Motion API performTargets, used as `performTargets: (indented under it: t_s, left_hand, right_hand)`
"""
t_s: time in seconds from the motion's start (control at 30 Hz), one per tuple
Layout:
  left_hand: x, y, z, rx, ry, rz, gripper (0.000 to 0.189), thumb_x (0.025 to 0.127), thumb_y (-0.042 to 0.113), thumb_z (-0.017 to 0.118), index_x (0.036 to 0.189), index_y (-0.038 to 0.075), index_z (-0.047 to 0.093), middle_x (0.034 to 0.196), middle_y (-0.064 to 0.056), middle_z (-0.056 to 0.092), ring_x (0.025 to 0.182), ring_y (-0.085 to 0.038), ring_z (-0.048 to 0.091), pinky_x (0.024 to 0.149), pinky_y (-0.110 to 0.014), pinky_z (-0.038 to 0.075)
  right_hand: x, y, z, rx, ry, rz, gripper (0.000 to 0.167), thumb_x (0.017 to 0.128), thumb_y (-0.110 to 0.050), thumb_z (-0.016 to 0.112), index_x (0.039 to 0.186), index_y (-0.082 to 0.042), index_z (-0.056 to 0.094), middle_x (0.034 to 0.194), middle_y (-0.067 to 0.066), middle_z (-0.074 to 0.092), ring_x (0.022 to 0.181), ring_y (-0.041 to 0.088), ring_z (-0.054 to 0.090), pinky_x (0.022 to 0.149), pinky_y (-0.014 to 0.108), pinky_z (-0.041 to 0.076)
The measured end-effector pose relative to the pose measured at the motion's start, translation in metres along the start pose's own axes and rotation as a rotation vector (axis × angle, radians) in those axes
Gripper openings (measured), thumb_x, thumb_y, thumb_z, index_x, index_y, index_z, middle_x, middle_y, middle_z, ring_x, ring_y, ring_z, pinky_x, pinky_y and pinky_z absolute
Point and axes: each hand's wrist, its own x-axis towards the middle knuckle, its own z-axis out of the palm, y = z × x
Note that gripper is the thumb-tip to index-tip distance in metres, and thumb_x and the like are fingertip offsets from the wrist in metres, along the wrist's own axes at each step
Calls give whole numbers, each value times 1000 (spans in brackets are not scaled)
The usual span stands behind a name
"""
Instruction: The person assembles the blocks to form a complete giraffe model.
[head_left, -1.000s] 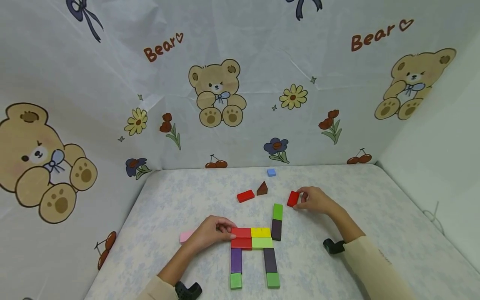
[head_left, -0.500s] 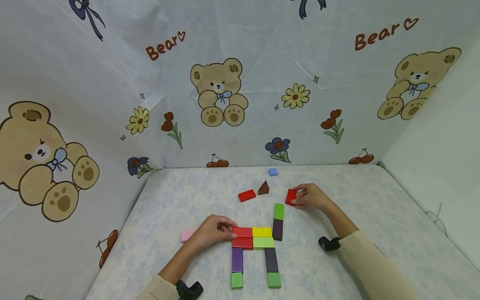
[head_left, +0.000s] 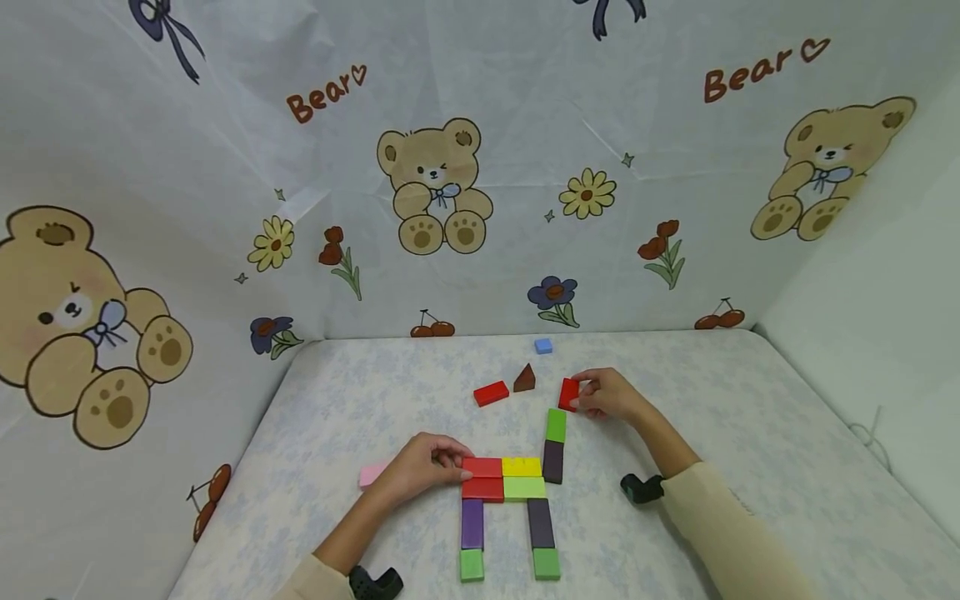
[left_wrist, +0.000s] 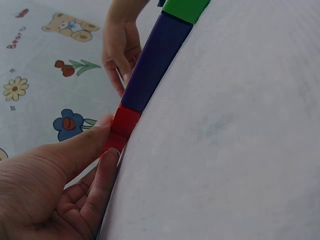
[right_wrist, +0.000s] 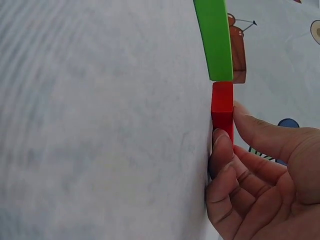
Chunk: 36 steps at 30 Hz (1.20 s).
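In the head view my right hand [head_left: 609,394] pinches a red block [head_left: 568,395] just beyond the far end of a green block [head_left: 556,426]. The right wrist view has the red block [right_wrist: 223,102] between thumb and fingers, close to the green block [right_wrist: 216,40]. A black block [head_left: 552,462] adjoins the green one on the near side. My left hand [head_left: 427,467] holds the left end of two stacked red blocks [head_left: 483,477], thumb and finger on them in the left wrist view. Yellow [head_left: 521,467] and light green [head_left: 524,488] blocks lie against their right side.
Two legs run toward me: a purple block [head_left: 472,524] and a black block [head_left: 540,523], each ending in a green one. Beyond lie a loose red block [head_left: 491,393], a brown triangle [head_left: 525,378] and a blue block [head_left: 543,346]. A pink block [head_left: 371,475] is partly behind the left hand.
My right hand has slid the red block leftward over the table, toward the far end of the green block. The left hand and the other blocks stay in place.
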Motion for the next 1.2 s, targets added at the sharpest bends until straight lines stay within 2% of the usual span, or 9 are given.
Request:
performTargets:
  t_s: [0.4, 0.63, 0.87, 1.2]
  left_hand:
    - [-2, 3, -2, -4, -1, 8, 22, 83, 23, 86, 103, 18, 79, 82, 4, 68, 77, -16, 62, 68, -25, 52]
    - [-1, 2, -1, 5, 0, 16, 22, 83, 23, 86, 103, 17, 80, 82, 4, 68, 77, -16, 62, 68, -25, 52]
    - [-2, 1, -1, 9, 4, 13, 21, 83, 22, 86, 103, 18, 80, 82, 4, 68, 76, -16, 62, 68, -25, 52]
    - [-2, 0, -1, -7, 7, 16, 21, 83, 22, 86, 103, 18, 80, 82, 4, 68, 77, -16, 62, 68, -25, 52]
  right_hand:
    - [4, -2, 8, 13, 16, 31, 55, 92, -11, 76, 140, 2, 55, 86, 10, 65, 65, 19, 60, 60, 28, 53]
    - [3, -3, 11, 38, 25, 42, 48, 93, -8, 73, 137, 1, 57, 87, 11, 64, 66, 20, 61, 60, 28, 53]
    - [3, -1, 13, 28, 22, -4, 48, 93, -6, 72, 138, 1, 58, 88, 11, 64, 67, 20, 60, 59, 30, 53]
    - [-1, -4, 15, 14, 42, -16, 48, 94, -8, 72, 139, 0, 59, 89, 11, 63, 67, 20, 57, 61, 30, 52]
